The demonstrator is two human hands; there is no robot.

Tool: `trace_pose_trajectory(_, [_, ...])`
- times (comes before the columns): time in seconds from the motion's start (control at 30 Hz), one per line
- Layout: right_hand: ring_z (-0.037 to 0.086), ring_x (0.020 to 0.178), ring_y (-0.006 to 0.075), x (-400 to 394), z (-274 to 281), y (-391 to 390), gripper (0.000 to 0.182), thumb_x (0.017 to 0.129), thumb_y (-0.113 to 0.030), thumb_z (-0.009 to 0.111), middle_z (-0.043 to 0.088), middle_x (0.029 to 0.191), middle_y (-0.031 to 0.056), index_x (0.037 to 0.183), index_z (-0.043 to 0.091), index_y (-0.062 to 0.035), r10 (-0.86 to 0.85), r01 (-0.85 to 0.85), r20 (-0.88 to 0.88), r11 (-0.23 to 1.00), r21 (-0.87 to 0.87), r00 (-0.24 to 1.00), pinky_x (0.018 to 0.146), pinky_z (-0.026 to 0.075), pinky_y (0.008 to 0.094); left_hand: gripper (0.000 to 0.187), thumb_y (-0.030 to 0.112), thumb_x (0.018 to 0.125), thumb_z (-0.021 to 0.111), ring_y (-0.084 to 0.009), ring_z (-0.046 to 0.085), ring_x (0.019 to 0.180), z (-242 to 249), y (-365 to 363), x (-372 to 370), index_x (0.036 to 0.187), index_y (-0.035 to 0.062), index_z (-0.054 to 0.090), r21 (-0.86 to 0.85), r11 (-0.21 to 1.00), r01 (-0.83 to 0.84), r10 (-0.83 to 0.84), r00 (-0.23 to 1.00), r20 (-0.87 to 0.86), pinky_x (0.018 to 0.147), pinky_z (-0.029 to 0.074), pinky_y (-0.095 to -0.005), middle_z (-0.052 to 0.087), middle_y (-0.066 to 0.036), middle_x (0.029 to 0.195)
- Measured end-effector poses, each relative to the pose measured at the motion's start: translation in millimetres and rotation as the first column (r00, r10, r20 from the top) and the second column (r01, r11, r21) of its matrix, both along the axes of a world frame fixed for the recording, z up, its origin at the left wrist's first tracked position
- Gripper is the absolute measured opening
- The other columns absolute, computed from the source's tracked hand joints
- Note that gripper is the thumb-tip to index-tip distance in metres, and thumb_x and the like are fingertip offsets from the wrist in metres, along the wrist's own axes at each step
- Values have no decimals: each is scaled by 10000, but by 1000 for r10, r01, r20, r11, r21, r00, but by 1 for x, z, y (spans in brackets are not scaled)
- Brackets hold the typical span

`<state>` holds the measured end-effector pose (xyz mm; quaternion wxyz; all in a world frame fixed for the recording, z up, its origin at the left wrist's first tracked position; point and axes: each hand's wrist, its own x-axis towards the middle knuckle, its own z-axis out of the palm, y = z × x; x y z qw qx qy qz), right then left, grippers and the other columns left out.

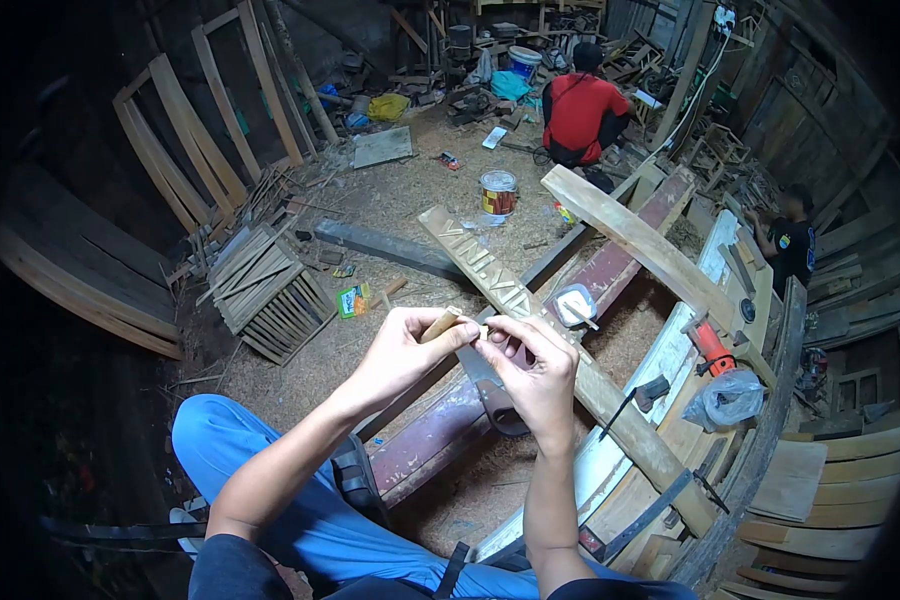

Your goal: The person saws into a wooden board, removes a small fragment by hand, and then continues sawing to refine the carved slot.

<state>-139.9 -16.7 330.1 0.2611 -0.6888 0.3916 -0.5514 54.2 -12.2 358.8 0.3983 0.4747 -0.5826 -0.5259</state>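
The left hand (410, 340) grips a short wooden stick (440, 323) against its palm, with its thumb and fingertips brought in to meet the other hand. The right hand (532, 362) is half closed, pinching a small wooden piece (484, 332) between thumb and finger. Both are raised just on the near left side of the patterned board (615, 415), the landmark here.

Under the hands, left of the board, lies a saw (502, 408). The board's far stretch bears a zigzag of small triangular pieces (485, 268); its near stretch shows plain wood. So the pattern looks only partly laid; the right hand hides where it stops, and whether the pieces are fixed cannot be told.

Just right of the board sits a white tub (574, 304) with a stick across it. A maroon plank (430, 440) crosses beneath the board. Further right of it are an orange power tool (710, 348) and a plastic bag (725, 402). Well beyond its far end, a person in red (578, 112) crouches.
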Motion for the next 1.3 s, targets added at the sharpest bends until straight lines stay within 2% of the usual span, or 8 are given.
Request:
trace_pose_trajectory(0.13, [604,691,112,5,0,2,216,835,-18,814,718,909,59,1047,770,-16,9,-16,99,997,73,995,599,476,262,279,327,985,729,21,429,633,-2,-2,-4,1071,69,789,-32,999,-18,16,997,-70,541,301,-201,675,60,776])
trace_pose_trajectory(0.43, [580,748,66,9,-7,-1,166,906,-50,782,708,949,29,1064,769,-3,18,-58,236,984,167,972,604,423,221,263,331,990,719,17,338,545,2,0,-8,1075,91,783,53,997,-62,68,992,-105,482,206,-210,539,100,654])
trace_pose_trajectory(0.57, [583,757,63,6,-11,-3,159,910,-53,779,712,946,27,1063,773,-11,23,-76,287,982,172,958,607,422,220,252,285,996,717,3,477,629,2,-4,-8,1088,57,772,1,996,-86,86,995,-58,540,351,-196,611,65,715])
trace_pose_trajectory(0.63, [588,759,67,4,-9,-3,143,907,-41,777,717,945,35,1047,780,-17,15,-53,243,987,150,970,613,426,218,213,203,994,719,-44,610,812,0,-4,-11,1077,11,755,-135,987,-85,87,996,8,728,499,-225,692,16,833])
trace_pose_trajectory(0.73, [624,779,91,4,-11,-3,133,897,-25,779,732,946,55,1030,784,-17,-8,-16,214,994,108,977,633,459,233,175,125,994,707,-82,637,996,3,-3,-11,1084,-24,719,-78,994,-75,84,990,117,914,513,-271,729,-32,989])
trace_pose_trajectory(0.93, [688,843,156,6,-13,0,147,878,-9,787,750,951,89,1024,782,-3,15,-17,217,1000,6,976,716,522,276,162,114,1016,671,-73,605,1014,-3,-3,-7,1111,-17,656,-58,998,36,-32,997,66,907,497,-261,687,-14,1027])
trace_pose_trajectory(1.1, [678,847,145,12,-11,1,147,889,-20,787,739,951,87,1033,771,9,16,-40,271,996,83,963,734,525,279,192,201,1028,674,-13,464,737,-6,0,-16,1096,22,669,-53,997,-51,46,993,-107,628,364,-200,601,41,882])
trace_pose_trajectory(1.3, [662,853,129,19,-19,-3,138,900,-36,787,724,955,81,1023,760,24,27,-112,440,979,170,897,741,522,264,218,217,1029,673,-27,531,775,13,5,-15,1102,11,673,163,985,-55,98,959,-267,667,428,-211,634,19,896])
